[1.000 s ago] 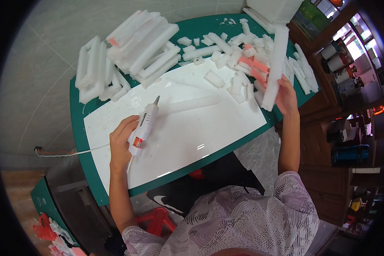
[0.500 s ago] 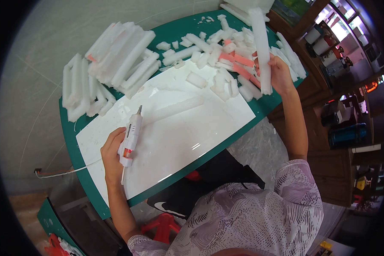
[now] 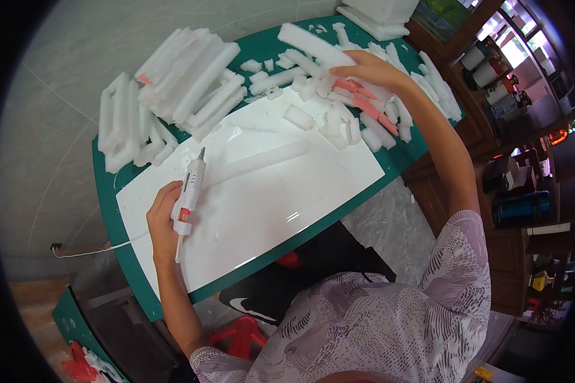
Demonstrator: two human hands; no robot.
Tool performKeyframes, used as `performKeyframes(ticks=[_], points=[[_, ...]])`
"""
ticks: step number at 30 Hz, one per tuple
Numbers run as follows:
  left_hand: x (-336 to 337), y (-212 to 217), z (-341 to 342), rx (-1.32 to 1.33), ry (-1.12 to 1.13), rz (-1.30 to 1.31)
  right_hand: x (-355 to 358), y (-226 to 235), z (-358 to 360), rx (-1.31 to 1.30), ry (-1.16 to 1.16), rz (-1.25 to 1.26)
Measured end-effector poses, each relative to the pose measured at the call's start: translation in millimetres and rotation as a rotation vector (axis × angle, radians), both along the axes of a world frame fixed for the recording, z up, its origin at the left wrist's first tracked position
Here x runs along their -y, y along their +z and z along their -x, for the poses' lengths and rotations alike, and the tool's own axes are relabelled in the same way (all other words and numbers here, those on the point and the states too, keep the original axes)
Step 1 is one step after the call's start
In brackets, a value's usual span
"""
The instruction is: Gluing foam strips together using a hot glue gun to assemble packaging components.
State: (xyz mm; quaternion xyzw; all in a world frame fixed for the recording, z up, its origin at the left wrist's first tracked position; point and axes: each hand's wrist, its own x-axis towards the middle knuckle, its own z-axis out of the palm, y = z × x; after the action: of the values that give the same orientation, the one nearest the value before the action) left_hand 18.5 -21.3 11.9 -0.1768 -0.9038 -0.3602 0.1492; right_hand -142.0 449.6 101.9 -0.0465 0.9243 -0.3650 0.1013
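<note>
My left hand (image 3: 164, 220) is closed round a white hot glue gun (image 3: 190, 191), its metal nozzle pointing up and away from me over the left part of a white board (image 3: 262, 210). A glue stick pokes out of its back end. At the far right, my right hand (image 3: 377, 69) grips one end of a long white foam strip (image 3: 313, 45), which slants up to the left above the heap of foam pieces (image 3: 306, 86). Another foam strip (image 3: 259, 161) lies flat on the board. Pink foam pieces (image 3: 365, 105) lie just below my right hand.
A stack of foam strips (image 3: 185, 83) stands at the far left of the green table (image 3: 129, 274). White foam blocks (image 3: 383, 14) rest at the far edge. The glue gun's white cord (image 3: 102, 249) runs off the left side. A red stool (image 3: 241, 335) stands below.
My right hand has moved left and farther away, and the foam strip has swung from upright to slanting left. The glue gun has shifted slightly left and tilted more upright.
</note>
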Motion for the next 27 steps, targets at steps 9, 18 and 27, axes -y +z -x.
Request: performKeyframes(ticks=[9,18,27], points=[[12,2,3,-0.068,0.079,-0.005,50,-12,40,0.309,0.027,-0.116],[19,-2,4,-0.051,0.07,-0.03,72,-28,55,0.471,0.001,-0.057],[17,-2,5,-0.051,0.061,-0.045,54,-12,53,0.525,0.0,0.145]])
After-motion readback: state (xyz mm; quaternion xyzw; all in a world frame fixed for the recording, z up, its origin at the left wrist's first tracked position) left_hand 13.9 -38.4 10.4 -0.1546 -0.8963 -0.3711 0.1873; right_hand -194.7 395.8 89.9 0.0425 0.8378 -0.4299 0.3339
